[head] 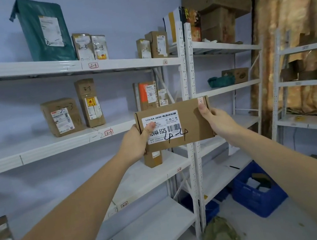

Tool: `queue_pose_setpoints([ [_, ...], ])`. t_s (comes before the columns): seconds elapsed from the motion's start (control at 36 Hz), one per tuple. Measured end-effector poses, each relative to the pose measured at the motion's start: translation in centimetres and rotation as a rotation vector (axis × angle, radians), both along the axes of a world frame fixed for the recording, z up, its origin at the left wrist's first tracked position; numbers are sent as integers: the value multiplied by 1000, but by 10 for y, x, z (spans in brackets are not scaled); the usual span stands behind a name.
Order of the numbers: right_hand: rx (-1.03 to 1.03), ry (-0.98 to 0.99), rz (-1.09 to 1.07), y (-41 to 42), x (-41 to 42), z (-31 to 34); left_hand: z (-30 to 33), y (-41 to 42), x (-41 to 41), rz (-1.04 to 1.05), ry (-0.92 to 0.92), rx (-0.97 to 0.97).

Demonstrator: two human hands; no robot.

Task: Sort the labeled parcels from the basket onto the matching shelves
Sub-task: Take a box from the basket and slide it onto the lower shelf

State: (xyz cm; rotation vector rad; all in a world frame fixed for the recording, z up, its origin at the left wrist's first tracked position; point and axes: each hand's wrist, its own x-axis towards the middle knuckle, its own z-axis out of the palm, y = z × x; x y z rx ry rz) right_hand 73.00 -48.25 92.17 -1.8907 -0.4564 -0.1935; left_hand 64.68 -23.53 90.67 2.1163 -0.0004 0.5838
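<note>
A: While both hands hold it, where is the cardboard parcel (175, 124) marked 4-4?

B: In the air before the white shelving, long axis level. Left hand (138, 138) grips the left end, thumb on the label; right hand (214, 120) pinches the upper right corner.

A: Destination?

B: Probably the shelf (141, 176) just below, whose red edge tag (179, 169) appears to read 4-4. One small box (153, 159) stands there, with bare board beside it. The blue basket (258, 193) sits on the floor, lower right.

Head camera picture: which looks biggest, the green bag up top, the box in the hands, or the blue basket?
1. Green bag.
2 and 3. Held box and blue basket look alike; the box is nearer the camera, so no ranking.
</note>
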Motion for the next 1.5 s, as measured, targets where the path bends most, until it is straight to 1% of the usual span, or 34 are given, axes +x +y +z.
queue_pose_setpoints([
  [0.33, -129, 47, 52, -12, 179, -30, -21, 5, 169, -12, 100, 94],
  [0.42, -161, 54, 53, -16, 228, -35, -26, 3, 216, -46, 157, 168],
  [0.5, -241, 50, 42, -15, 274, -41, -32, 5, 258, -30, 190, 225],
  [0.58, -319, 57, 56, -12, 314, -61, -51, 12, 292, -25, 257, 289],
  [0.69, -358, 97, 100, 2, 366, -91, -74, 31, 336, 43, 373, 333],
  [0.94, -386, 130, 117, 62, 470, -137, -107, 90, 438, 57, 402, 320],
  [1.17, -484, 77, 118, 109, 560, -138, -133, 136, 530, 66, 429, 211],
  [1.22, -489, 93, 116, 117, 581, -143, -144, 142, 546, 67, 424, 196],
  [1.31, -491, 118, 122, 124, 613, -157, -163, 150, 568, 63, 457, 81],
  [1.39, -448, 153, 141, 129, 649, -175, -175, 151, 591, 60, 490, -56],
  [1.5, -384, 186, 231, 138, 691, -198, -188, 140, 618, 108, 484, -221],
])
